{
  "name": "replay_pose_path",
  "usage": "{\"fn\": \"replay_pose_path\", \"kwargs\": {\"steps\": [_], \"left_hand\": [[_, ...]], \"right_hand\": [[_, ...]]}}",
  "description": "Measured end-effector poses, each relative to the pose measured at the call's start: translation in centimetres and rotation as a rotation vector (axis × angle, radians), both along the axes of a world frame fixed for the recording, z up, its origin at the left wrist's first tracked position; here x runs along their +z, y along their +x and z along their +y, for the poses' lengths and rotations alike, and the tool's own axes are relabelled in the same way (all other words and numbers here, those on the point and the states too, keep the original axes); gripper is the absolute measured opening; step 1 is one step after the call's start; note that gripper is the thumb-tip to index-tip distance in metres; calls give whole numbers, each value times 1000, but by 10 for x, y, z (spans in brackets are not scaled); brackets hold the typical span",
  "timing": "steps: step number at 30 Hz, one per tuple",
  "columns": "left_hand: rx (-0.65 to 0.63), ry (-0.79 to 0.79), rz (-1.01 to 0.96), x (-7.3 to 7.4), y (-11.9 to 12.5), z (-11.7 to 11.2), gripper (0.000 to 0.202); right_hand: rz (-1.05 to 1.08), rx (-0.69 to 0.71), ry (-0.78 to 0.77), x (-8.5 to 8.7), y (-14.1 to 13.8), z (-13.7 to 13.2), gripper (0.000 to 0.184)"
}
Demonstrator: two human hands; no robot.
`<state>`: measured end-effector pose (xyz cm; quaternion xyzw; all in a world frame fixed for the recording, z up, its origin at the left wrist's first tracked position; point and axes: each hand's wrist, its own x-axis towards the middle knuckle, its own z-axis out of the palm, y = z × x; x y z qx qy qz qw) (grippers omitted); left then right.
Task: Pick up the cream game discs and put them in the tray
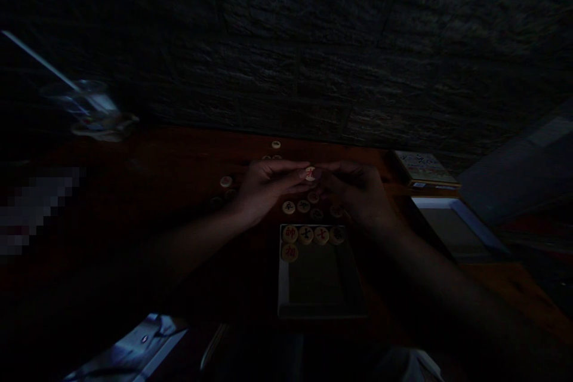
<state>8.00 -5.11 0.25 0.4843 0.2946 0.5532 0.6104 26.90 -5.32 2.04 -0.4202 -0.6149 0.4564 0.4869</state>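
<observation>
Between the fingertips of both hands is a round Chinese chess piece (pixel 310 173) with a red character facing me. My left hand (pixel 271 188) pinches it from the left, and my right hand (pixel 356 191) grips its other side. Below them sits an open box tray (pixel 283 292). A row of chess pieces (pixel 305 234) lines its far edge, with one red-marked piece (pixel 289 252) under the row's left end. Loose chess pieces (pixel 289 208) lie on the table just beyond the tray; my hands partly hide some of them.
The scene is dark. A brick wall (pixel 277 65) rises behind the wooden table (pixel 179 149). At left stands a clear cup (pixel 96 107) with a straw. To the right are a closed box (pixel 423 168) and a shallow tray or lid (pixel 486 236). More pieces (pixel 226 181) lie left of my hands.
</observation>
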Motion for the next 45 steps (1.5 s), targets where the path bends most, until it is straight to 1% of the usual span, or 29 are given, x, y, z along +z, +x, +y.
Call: {"fn": "replay_pose_path", "kwargs": {"steps": [3,6,8,11,14,17,21,26,30,32,35,37,40,42,45], "left_hand": [[-23,-37,-8,1,1,-1,23],[-48,-79,-63,1,2,-1,18],[-48,-98,-89,2,2,0,16],[-51,-107,-90,3,0,1,17],[-61,-123,-76,5,-1,0,17],[-86,-147,-79,6,0,-1,15],[-142,-185,-117,6,1,-1,15],[-188,-195,-93,8,1,-1,17],[-155,-174,-72,11,1,-3,19],[-137,-184,-78,13,1,-3,19],[-148,-205,-110,13,1,-3,18],[-187,-228,-113,13,1,-2,17],[-264,-268,-50,12,-1,-2,22],[-294,-269,-12,13,-2,-2,25],[-286,-246,2,13,-3,-3,24]], "right_hand": [[-9,-17,1,1,-1,-2,36],[-12,-24,37,1,-3,-3,34],[-48,-30,98,0,-3,-4,30],[-175,-31,245,-1,-1,-5,24],[-303,-23,367,-2,3,-5,26],[-361,-37,409,-2,4,-6,28],[-355,-53,474,-1,2,-8,26],[-343,-26,467,1,1,-10,33],[-341,-12,407,0,2,-11,31],[-333,8,404,0,2,-11,31],[-329,18,444,2,2,-11,33],[-343,12,503,3,3,-12,35],[-378,6,584,6,4,-12,37],[-390,3,593,6,4,-12,36],[-386,21,561,5,4,-11,36]]}}
